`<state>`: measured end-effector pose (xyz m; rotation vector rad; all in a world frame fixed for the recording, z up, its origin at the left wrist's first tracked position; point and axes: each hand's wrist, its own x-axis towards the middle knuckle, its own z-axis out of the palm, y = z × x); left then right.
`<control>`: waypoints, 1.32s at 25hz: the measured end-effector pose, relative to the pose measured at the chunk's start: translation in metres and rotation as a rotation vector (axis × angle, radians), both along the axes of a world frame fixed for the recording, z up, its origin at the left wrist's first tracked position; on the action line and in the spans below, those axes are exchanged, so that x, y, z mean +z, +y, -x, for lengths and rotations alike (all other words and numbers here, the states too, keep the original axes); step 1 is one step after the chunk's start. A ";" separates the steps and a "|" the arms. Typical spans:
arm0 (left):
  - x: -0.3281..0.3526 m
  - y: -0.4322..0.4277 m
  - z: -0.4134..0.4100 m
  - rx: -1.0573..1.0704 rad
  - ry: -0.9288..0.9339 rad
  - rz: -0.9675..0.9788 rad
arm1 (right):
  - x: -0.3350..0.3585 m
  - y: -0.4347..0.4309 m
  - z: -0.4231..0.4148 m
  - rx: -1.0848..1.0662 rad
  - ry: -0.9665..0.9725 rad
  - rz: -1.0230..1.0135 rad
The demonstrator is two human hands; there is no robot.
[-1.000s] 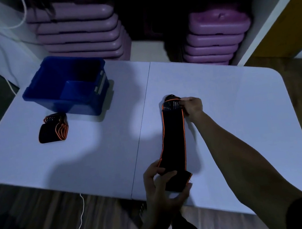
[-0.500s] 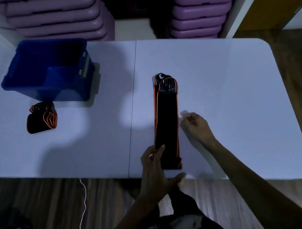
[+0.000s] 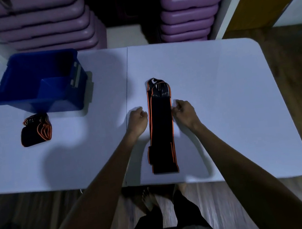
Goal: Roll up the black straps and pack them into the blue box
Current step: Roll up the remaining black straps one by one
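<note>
A long black strap with orange edges (image 3: 161, 126) lies flat on the white table (image 3: 231, 103), folded in layers and running from the near edge toward the middle. My left hand (image 3: 137, 120) sits against its left edge with fingers curled onto it. Opposite it, my right hand (image 3: 184, 112) pinches the right edge at the same height. A second black and orange strap (image 3: 35, 130), bunched in a loose bundle, rests left of my hands, just in front of the blue box (image 3: 35, 105). The box stands open at the far left; nothing shows inside.
Stacks of purple plastic steps (image 3: 189, 11) fill the shelf behind the table. A seam (image 3: 127, 83) runs down the tabletop just left of the long strap. My bare feet (image 3: 150, 201) stand on the wooden floor below the near edge.
My left hand left the strap's near end and moved up to its left edge. My right hand slid over to the right edge. The strap now lies straighter.
</note>
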<state>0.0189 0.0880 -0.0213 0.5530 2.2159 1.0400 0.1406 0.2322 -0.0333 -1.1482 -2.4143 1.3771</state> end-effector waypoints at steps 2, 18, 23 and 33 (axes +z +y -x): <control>-0.003 0.021 0.011 -0.031 0.024 0.039 | 0.004 0.014 0.019 -0.001 -0.034 0.009; -0.008 0.087 0.055 0.160 0.168 -0.043 | 0.002 0.056 0.071 -0.202 -0.084 0.004; -0.014 0.095 0.053 0.193 0.187 -0.021 | 0.000 0.061 0.079 -0.249 -0.122 0.015; -0.021 0.084 0.048 0.179 0.157 -0.191 | -0.001 0.058 0.074 -0.260 -0.045 0.028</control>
